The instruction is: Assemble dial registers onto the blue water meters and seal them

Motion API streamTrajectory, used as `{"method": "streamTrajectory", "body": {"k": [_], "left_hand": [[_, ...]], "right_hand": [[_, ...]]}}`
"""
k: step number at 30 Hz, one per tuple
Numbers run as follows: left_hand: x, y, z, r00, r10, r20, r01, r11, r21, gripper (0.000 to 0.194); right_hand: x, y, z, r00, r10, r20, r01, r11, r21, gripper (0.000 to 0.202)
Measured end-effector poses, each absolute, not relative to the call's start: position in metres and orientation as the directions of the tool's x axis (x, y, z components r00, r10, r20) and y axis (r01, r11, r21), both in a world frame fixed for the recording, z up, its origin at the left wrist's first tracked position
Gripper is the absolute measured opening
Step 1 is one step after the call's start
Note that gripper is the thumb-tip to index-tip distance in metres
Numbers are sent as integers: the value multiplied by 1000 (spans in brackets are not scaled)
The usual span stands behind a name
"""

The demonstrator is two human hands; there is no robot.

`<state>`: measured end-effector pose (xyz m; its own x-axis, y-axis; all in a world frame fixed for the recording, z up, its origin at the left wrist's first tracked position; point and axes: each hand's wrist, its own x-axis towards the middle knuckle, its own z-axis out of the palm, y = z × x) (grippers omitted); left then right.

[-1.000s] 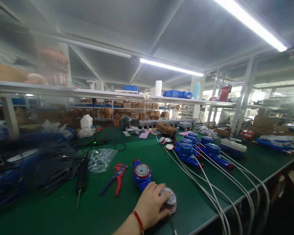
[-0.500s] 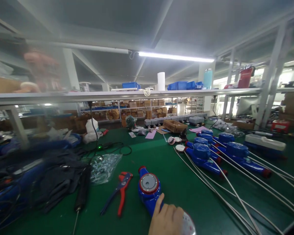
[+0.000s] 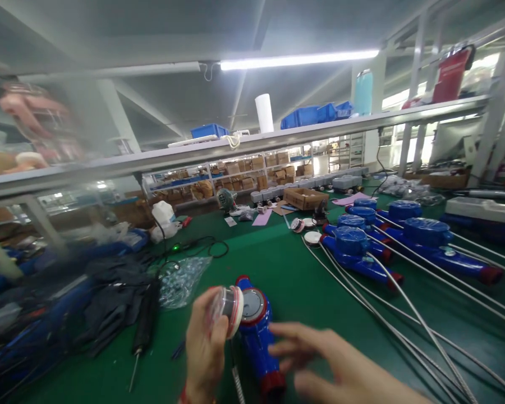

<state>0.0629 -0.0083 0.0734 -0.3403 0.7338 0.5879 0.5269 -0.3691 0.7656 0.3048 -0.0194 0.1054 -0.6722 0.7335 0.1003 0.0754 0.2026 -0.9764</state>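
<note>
My left hand (image 3: 206, 342) grips a round water meter register (image 3: 228, 308) with a clear cover and a white rim, tilted on its side. A pale cable (image 3: 237, 381) hangs below it. Just behind and right of the register lies a blue water meter body (image 3: 255, 342) with red ends and a grey round face in a red ring. Beside that body, my right hand (image 3: 315, 353) is open with fingers apart, somewhat blurred; whether its fingertips touch the body I cannot tell. The cutter's blue handle tip (image 3: 178, 349) shows left of my left hand, its other parts hidden.
Several blue water meters (image 3: 351, 241) with white cables stand to the right on the green table (image 3: 286, 269). At left are a black screwdriver-like tool (image 3: 145, 314), a plastic bag of small parts (image 3: 180, 283) and dark cloth (image 3: 113, 292). A shelf (image 3: 278, 134) spans above.
The register has risen from the table's near edge into my left hand, close to the meter body. My right hand is now beside the body. The red-and-blue cutter has become mostly hidden. The view has tilted.
</note>
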Motion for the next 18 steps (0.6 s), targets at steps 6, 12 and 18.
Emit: {"method": "streamTrajectory", "body": {"k": [6,12,18], "left_hand": [[63,10,62,-67,812,580,778,-321,540,36],[73,25,58,-55,819,571,870,-241,430,43],[80,28,56,-97,819,566,867,-210,452,46]], "right_hand": [[250,82,49,-230,924,307,-4,314,-949,31],[236,69,7,-393,860,325,19,361,-932,48],[243,72,9,-533,815,230,-29,254,-967,78]]}}
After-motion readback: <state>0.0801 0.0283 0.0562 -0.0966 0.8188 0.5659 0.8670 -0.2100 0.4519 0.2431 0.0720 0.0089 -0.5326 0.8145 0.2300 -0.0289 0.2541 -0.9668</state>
